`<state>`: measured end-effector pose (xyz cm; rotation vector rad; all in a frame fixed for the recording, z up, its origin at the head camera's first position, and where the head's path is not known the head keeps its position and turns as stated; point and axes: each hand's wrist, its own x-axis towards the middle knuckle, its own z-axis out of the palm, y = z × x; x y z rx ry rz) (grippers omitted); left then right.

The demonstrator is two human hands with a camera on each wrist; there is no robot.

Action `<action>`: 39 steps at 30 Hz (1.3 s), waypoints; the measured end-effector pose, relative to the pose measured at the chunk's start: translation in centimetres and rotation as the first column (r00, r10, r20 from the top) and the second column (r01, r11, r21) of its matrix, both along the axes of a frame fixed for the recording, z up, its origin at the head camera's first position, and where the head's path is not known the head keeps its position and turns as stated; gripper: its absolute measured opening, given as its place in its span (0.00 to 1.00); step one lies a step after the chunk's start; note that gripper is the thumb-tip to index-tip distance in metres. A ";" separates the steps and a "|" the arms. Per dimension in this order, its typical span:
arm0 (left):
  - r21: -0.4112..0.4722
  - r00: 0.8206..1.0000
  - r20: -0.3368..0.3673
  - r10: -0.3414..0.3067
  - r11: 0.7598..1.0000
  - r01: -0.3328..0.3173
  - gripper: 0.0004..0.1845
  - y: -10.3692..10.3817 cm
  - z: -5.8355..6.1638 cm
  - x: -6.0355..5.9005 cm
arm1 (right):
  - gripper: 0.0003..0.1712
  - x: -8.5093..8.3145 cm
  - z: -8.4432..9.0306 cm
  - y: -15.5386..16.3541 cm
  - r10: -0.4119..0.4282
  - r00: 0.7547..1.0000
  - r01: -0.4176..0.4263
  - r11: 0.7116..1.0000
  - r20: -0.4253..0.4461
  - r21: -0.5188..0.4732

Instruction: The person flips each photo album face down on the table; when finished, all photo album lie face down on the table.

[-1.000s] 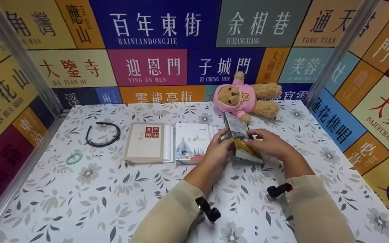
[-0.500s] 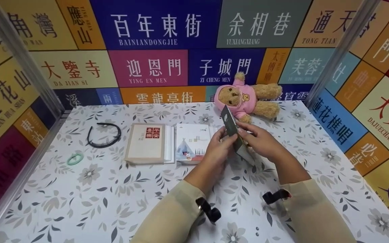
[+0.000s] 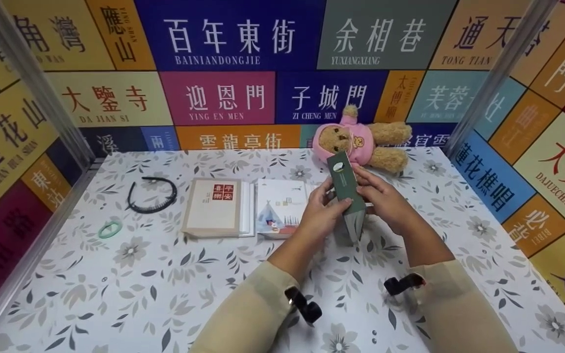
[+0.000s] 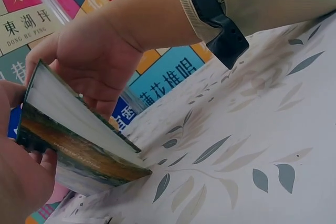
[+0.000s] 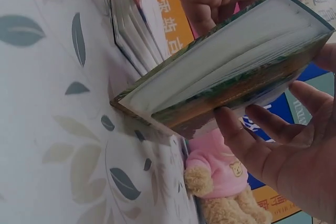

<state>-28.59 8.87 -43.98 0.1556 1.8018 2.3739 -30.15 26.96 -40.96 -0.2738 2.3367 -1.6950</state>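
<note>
A thick book (image 3: 348, 184) is tilted up between both hands, its dark green spine toward the head camera and its lower end near the tabletop. My left hand (image 3: 322, 212) grips it from the left, thumb on the spine. On the other side my right hand (image 3: 384, 198) holds it, fingers along the cover. In the left wrist view the book's coloured cover (image 4: 79, 145) and page edges show. From the right wrist view, the right hand's fingertips (image 5: 228, 119) press on the cover; the pages are almost closed.
A tan book (image 3: 214, 211) and a white book with a tent picture (image 3: 280, 211) lie side by side to the left. Beyond them are a black headband (image 3: 151, 208) and a mint green ring (image 3: 110, 229). A teddy bear in a pink hoodie (image 3: 358, 142) lies against the back wall.
The book has been turned in the hands: its colourful cover faced up a second ago, and now the green spine does. My right hand has shifted slightly left and up.
</note>
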 end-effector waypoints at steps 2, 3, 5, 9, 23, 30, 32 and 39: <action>-0.015 1.000 0.005 -0.010 1.000 0.010 0.39 0.0 -0.1 0.0 | 0.30 -0.1 -0.1 0.2 -0.009 1.000 0.009 1.000 -0.001 0.004; -0.020 1.000 0.011 -0.012 1.000 0.012 0.39 -0.1 -0.2 -0.1 | 0.30 -0.2 -0.1 0.2 -0.015 1.000 0.015 1.000 0.000 0.008; -0.014 1.000 0.022 -0.023 1.000 0.023 0.38 0.0 -0.4 -0.1 | 0.31 -0.3 -0.3 0.3 -0.017 1.000 0.017 1.000 0.007 0.007; -0.002 0.997 0.062 -0.038 0.999 0.038 0.36 0.0 -0.8 -0.2 | 0.32 -0.3 -0.7 0.2 -0.015 1.000 0.014 1.000 0.018 0.011; -0.144 0.995 0.047 -0.088 0.985 0.094 0.31 -0.5 -1.3 -0.1 | 0.31 -0.3 -0.9 0.1 -0.152 0.987 0.154 0.988 -0.060 0.029; -0.106 0.978 0.130 -0.164 0.978 0.178 0.32 -0.1 -2.5 -0.2 | 0.33 -0.6 -0.8 1.3 -0.263 0.960 0.267 0.963 -0.095 0.029; -0.141 0.978 0.112 -0.177 0.971 0.192 0.32 -0.3 -2.7 -0.3 | 0.32 -0.8 -0.7 1.7 -0.285 0.955 0.289 0.957 -0.076 0.038; -0.253 0.969 -0.005 -0.248 0.938 0.239 0.27 -0.3 -3.2 -0.5 | 0.32 -1.5 -1.4 3.9 -0.307 0.951 0.308 0.951 -0.041 0.031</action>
